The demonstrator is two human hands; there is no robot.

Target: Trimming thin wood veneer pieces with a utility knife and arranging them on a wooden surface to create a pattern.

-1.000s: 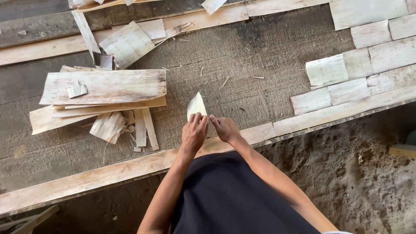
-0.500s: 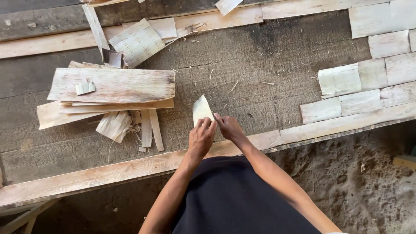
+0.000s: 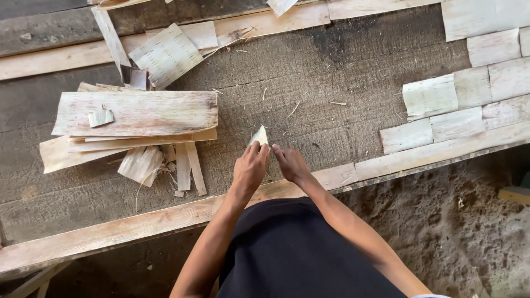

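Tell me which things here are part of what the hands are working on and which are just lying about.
In hand:
- left hand and right hand, both gripping the small pointed bark piece

Lying about:
- stack of long bark sheets
- narrow bark strips
- row of cut rectangular bark pieces
- loose square sheet
- wooden workbench

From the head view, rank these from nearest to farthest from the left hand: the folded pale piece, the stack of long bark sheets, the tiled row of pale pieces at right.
1. Folded pale piece, at the left hand fingers.
2. Stack of long bark sheets, to the left.
3. Tiled row of pale pieces, far right.
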